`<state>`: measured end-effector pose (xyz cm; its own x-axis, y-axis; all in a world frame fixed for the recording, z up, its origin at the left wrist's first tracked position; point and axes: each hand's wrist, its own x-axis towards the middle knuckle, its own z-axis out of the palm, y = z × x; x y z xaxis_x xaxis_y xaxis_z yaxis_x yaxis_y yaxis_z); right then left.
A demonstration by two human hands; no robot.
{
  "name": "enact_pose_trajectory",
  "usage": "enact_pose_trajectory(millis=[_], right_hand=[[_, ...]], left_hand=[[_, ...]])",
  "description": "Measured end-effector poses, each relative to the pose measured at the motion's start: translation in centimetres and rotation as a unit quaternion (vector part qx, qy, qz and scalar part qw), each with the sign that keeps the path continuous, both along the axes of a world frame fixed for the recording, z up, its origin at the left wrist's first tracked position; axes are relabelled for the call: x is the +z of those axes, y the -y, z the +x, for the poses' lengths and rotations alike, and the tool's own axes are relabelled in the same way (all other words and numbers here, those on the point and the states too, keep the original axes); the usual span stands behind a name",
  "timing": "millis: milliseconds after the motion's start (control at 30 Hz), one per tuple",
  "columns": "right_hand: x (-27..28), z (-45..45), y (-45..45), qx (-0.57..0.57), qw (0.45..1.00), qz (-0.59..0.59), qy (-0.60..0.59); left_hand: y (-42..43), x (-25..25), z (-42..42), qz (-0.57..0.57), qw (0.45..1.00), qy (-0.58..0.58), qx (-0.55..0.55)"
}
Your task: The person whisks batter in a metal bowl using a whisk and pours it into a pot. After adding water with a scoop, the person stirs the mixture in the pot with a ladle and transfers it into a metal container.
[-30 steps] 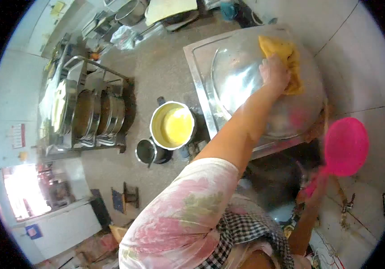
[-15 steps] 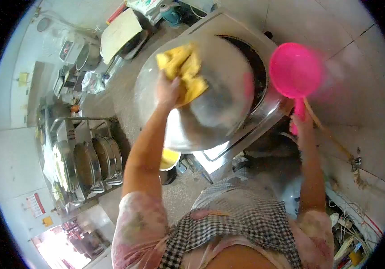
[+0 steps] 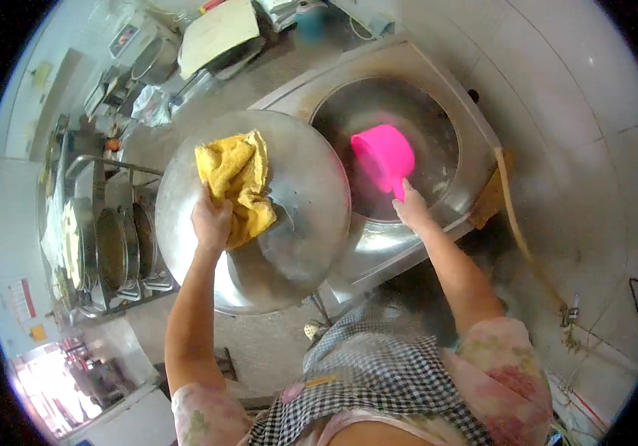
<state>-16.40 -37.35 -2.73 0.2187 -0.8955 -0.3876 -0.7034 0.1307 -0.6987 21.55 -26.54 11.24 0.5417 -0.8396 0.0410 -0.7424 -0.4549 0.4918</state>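
My left hand (image 3: 212, 221) is closed around a yellow cloth (image 3: 236, 178) on top of a large round metal lid (image 3: 304, 253). Any knob beneath the cloth is hidden. The lid is off to the left of a big wok (image 3: 430, 126) set into a steel stove, leaving most of the wok uncovered. Over the wok, my right hand (image 3: 413, 207) grips the handle of a pink plastic water dipper (image 3: 395, 152), whose bowl is tilted toward the left. What the dipper holds, if anything, I cannot make out.
Steel stove edge (image 3: 371, 260) runs in front of the wok. A yellow hose (image 3: 516, 223) hangs down the tiled wall at right. Further left are a rack with round metal trays (image 3: 111, 245), a cutting board (image 3: 218, 37) and a metal pot (image 3: 155, 59).
The lid has shifted left with my left hand and the cloth, uncovering the wok. My right hand has brought the pink dipper from the right side to over the wok.
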Motion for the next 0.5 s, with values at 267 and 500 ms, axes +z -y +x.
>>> enact_pose_trajectory(millis=[267,500], right_hand=[[-2.5,2.7,2.9,-0.004,0.982,-0.063,-0.179],[-5.0,3.9,2.8,-0.058,0.997,0.014,-0.043]], left_hand=[[-0.9,1.1,-1.7,0.024,0.999,0.033,0.033],[-0.6,1.8,-2.1,0.03,0.998,0.061,0.015]])
